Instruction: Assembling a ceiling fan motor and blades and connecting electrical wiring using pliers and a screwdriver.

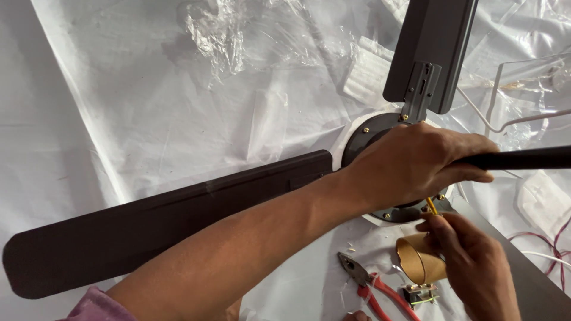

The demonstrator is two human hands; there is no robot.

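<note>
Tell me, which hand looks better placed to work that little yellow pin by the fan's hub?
Probably the right hand: its fingertips already pinch the yellow pin beside the hub. The left hand is busy gripping the black rod.

Ceiling fan point(380, 139) lying on white plastic sheet point(119, 107), dark brown blades. One blade point(160, 223) runs out to lower left, a second point(431, 47) goes up to the top edge, bolted on by a grey bracket point(420, 89). Left hand point(416, 163) over the motor hub, wrapped around the black down rod point(523, 157) that exits right. Right hand point(470, 261) just below it, fingertips pinching a thin yellow screwdriver point(432, 205) at the hub rim. Brown tape roll point(419, 258) touching the right hand. Red-handled pliers point(372, 285) just left of the roll, small metal clamp point(420, 293) below it. White and red wires point(547, 249) at far right. Crumpled clear wrap point(214, 35) at top.
</note>
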